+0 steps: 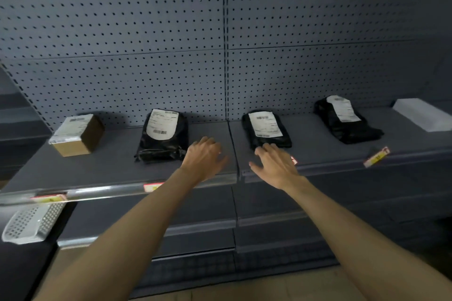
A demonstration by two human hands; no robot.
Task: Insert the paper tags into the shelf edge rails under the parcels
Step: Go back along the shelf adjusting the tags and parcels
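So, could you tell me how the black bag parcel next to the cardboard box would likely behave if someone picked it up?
The black bag parcel would probably flop rather than hold its shape: its plastic looks wrinkled, and the near end is bunched loosely. The glossy film suggests it may be a little slippery in the hand. Lying flat on the shelf, it seems unlikely to roll or tip; weight cannot be judged.

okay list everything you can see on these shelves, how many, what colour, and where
cardboard box: 1, brown, white label, far left of shelf
bag parcels: 3, black with white labels, along the shelf
flat package: 1, white, far right
paper tags: 4 seen, red and yellow, at shelf edge rail; one partly hidden by the right hand
basket: 1, white, lower left
pegboard: grey, behind shelf
left hand: 1, above shelf front, fingers hidden
right hand: 1, fingers spread, beside middle bag
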